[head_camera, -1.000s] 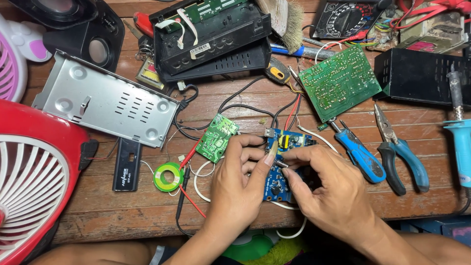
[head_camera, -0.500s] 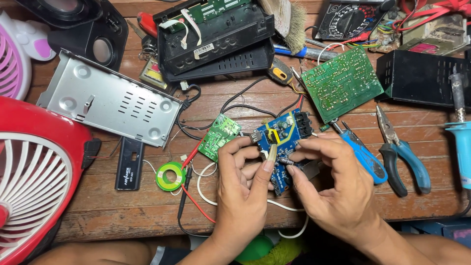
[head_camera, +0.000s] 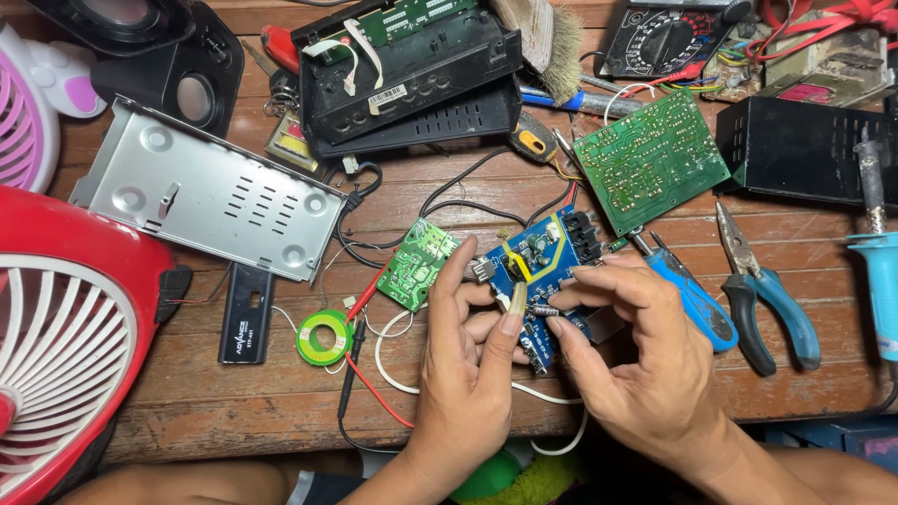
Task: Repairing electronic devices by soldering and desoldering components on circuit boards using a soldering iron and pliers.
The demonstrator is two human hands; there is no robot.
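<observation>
Both of my hands hold a small blue circuit board tilted up above the wooden bench. My left hand grips its left edge, thumb and forefinger pinched near a small component in the board's middle. My right hand clasps the board's right and lower side, fingertips meeting the left hand's. Red and black wires run from the board to a small green circuit board lying just left of it. A white cable loops below my left hand.
A larger green circuit board lies behind, with a blue-handled screwdriver, blue pliers and a soldering iron to the right. A grey metal cover, green solder reel, red fan and black casings lie left and behind.
The blue board was lying nearly flat under my fingers; my hands have since lifted and tilted it so its top face shows. My fingers have shifted toward its middle.
</observation>
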